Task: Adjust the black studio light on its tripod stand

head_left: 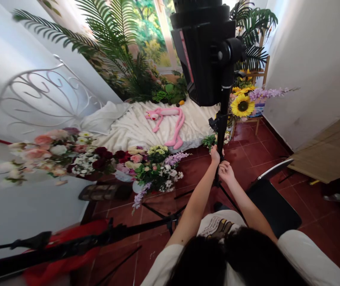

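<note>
A black studio light point(201, 59) sits on top of an upright black light stand point(224, 133) in front of me. My left hand point(215, 155) is closed around the pole of the stand. Just below it and slightly to the right, my right hand point(226, 171) has its fingers curled in against the same pole, by a joint that they mostly hide. Above my hands a clamp knob point(214, 124) sticks out from the pole. The stand's legs spread over the floor below and are partly covered by my arms.
A pink plush toy point(170, 119) lies on a cream blanket point(122, 127). Flower bunches point(155, 167) stand along its front. A second black stand point(77, 246) slants across the lower left. To the right are a black chair point(274, 206), sunflowers point(243, 105) and a brown board point(327, 147).
</note>
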`<state>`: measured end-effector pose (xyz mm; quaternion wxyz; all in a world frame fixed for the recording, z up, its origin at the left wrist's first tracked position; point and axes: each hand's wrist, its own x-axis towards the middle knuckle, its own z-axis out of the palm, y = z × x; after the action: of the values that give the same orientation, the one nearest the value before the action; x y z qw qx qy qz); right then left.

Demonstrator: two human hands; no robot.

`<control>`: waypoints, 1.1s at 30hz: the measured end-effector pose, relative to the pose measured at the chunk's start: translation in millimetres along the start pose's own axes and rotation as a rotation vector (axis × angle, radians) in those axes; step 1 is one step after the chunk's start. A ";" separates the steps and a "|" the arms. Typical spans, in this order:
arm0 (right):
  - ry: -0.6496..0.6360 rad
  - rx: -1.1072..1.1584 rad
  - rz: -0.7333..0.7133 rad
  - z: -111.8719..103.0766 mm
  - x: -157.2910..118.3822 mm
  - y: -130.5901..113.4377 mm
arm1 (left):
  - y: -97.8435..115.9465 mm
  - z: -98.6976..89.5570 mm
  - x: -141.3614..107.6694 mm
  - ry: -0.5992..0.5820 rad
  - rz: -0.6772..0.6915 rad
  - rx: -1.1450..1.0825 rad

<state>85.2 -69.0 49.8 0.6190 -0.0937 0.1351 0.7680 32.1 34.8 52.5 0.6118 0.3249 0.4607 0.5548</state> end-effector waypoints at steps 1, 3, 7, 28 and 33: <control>0.007 -0.025 -0.008 1.0 -0.4 0.4 | -0.2 -0.5 0.3 0.002 0.003 0.008; 0.020 -0.099 -0.036 3.6 -2.0 2.0 | -0.9 -1.6 0.3 0.006 0.018 0.021; 0.113 -0.174 -0.080 5.0 -7.1 6.8 | -6.8 -9.0 -4.6 0.013 0.040 -0.003; 0.150 -0.532 0.619 -18.7 24.5 133.5 | 2.2 -396.5 -262.8 1.045 -0.192 0.032; 0.124 -0.645 0.853 -20.6 26.8 199.1 | 50.2 -416.6 -273.7 1.278 0.074 -0.089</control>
<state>-115.4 -90.2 40.1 0.1827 -0.2610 -0.0453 0.9468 -361.0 -271.5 1.9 0.2099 -0.0798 0.6994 0.6786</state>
